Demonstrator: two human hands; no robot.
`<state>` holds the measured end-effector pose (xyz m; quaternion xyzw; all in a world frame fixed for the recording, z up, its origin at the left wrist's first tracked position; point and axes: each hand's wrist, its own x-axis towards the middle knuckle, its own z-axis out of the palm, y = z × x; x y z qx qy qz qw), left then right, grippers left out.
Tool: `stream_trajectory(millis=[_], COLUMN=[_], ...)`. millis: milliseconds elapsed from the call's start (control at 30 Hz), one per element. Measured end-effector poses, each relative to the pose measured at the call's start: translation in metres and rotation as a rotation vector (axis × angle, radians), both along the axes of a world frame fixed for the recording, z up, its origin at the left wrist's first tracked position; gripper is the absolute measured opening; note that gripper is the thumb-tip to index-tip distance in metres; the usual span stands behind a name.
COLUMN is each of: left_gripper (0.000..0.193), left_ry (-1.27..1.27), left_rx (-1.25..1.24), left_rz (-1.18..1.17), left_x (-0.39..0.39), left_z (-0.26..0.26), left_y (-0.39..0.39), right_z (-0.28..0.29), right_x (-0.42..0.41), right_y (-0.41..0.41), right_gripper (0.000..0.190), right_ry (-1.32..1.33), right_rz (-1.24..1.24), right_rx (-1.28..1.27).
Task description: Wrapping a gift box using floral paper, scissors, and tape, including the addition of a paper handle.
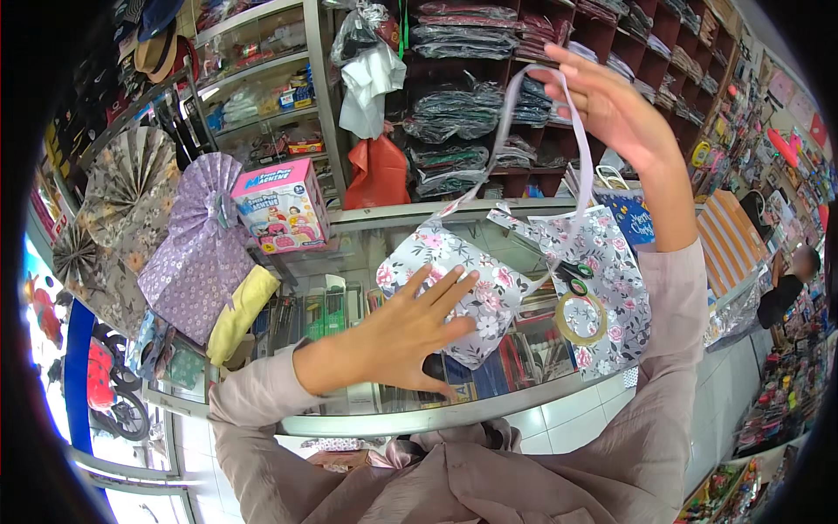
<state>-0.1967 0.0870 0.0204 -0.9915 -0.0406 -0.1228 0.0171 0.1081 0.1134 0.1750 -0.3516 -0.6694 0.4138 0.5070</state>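
A small parcel in grey floral wrapping paper [492, 295] lies askew on the glass counter. My left hand [393, 334] rests flat across it with fingers spread. Up at the right, my raised right hand [602, 105] holds a loop of pale lilac ribbon [585, 157] over its fingers. One side of the loop runs down to the parcel's upper left corner; the other drops toward its right side. Beside the parcel lies a sheet of the same floral paper [622, 298]. Green-and-black-handled scissors [577, 285] and a roll of clear tape [562, 322] rest on that sheet.
A pink toy box [281, 206] and a purple fan-topped wrapped gift [196, 268] stand at the left, near a yellow roll [242, 314]. The metal counter edge [458, 416] runs before me. Behind are shelves of bagged clothes [458, 111]. A person [789, 288] is far right.
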Motion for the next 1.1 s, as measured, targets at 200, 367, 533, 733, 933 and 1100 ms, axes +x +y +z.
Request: stream_trajectory(millis=[200, 367, 533, 733, 933, 1100], left_gripper=[0.046, 0.055, 0.056, 0.041, 0.025, 0.031], left_ry=[0.002, 0.033, 0.185, -0.147, -0.068, -0.103], left_rx=[0.177, -0.162, -0.079, -0.032, 0.032, -0.084], left_rz=[-0.063, -0.139, -0.081, -0.089, -0.051, -0.1], left_x=[0.0, 0.008, 0.016, 0.021, 0.041, 0.089], left_z=[-0.009, -0.01, 0.0, 0.001, 0.005, 0.031], left_y=[0.007, 0.017, 0.001, 0.004, 0.017, 0.037], right_z=[-0.03, -0.031, -0.034, -0.049, -0.031, -0.026], right_x=[0.021, -0.011, -0.061, -0.097, -0.104, -0.108], right_y=[-0.005, -0.027, -0.052, -0.074, -0.076, -0.069], right_gripper=[0.047, 0.057, 0.056, 0.048, 0.052, 0.051], right_ry=[0.065, 0.034, 0.118, 0.011, -0.164, -0.213], right_rz=[-0.165, -0.096, 0.099, 0.244, 0.285, 0.183], right_rx=[-0.143, -0.065, -0.021, 0.019, 0.391, 0.379])
